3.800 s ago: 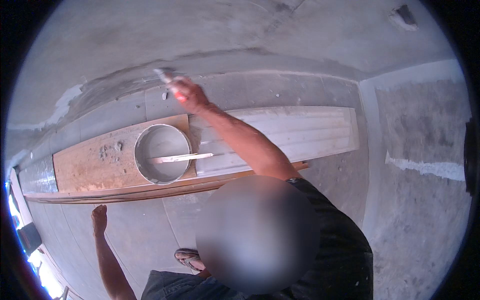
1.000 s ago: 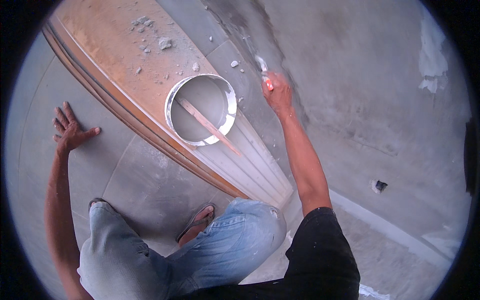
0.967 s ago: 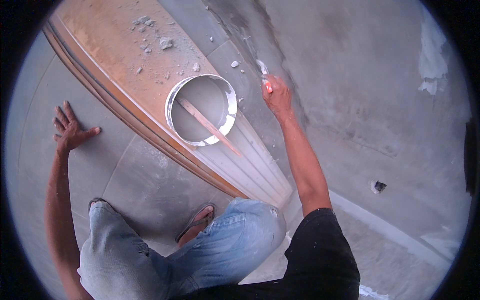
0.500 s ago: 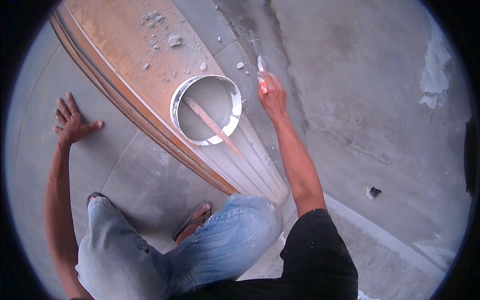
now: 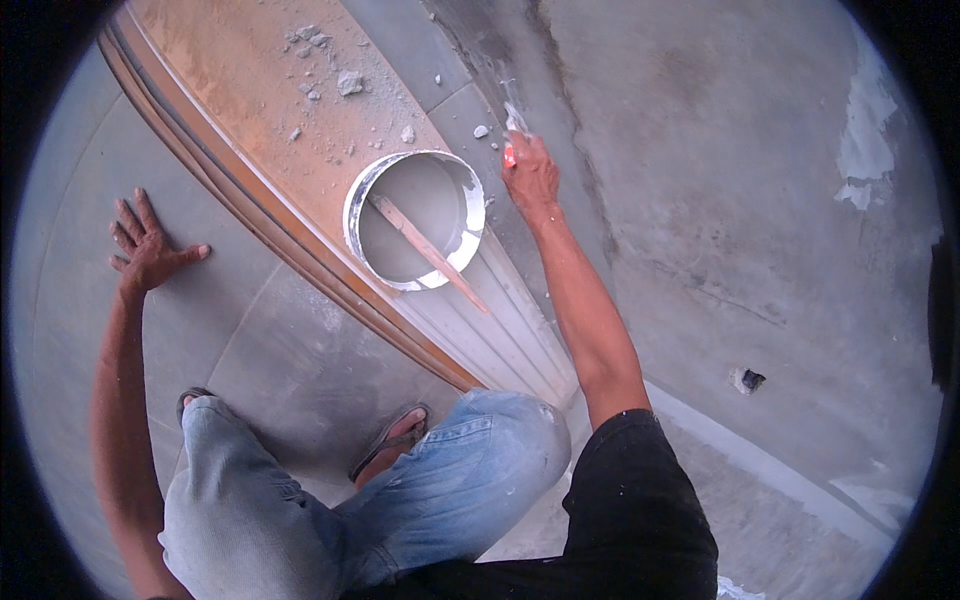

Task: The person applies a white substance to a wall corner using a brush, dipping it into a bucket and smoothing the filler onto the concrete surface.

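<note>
My right hand (image 5: 530, 170) is closed on a brush (image 5: 512, 122) with a red handle, its white-smeared tip against the grey surface by the dark seam at the wall's foot. My left hand (image 5: 150, 245) lies with spread fingers on the grey tiled floor (image 5: 75, 285). Between my hands a white-smeared round bucket (image 5: 470, 235) holds grey liquid, with a wooden stick (image 5: 420, 240) slanting from inside out over the near rim. The bucket stands on stacked boards, one brown (image 5: 230, 90) and one white and ribbed (image 5: 515, 330) beneath it.
Several bits of rubble (image 5: 349, 83) lie on the brown board. A grey wall (image 5: 720, 180) with pale patches and a small hole (image 5: 750, 381) fills the right side. My bent knees (image 5: 510, 440) and sandalled feet (image 5: 400, 440) are near the bottom.
Since the earliest frame the view has turned and my left hand has spread onto the floor. Over the last second my right hand and brush shifted slightly up and left.
</note>
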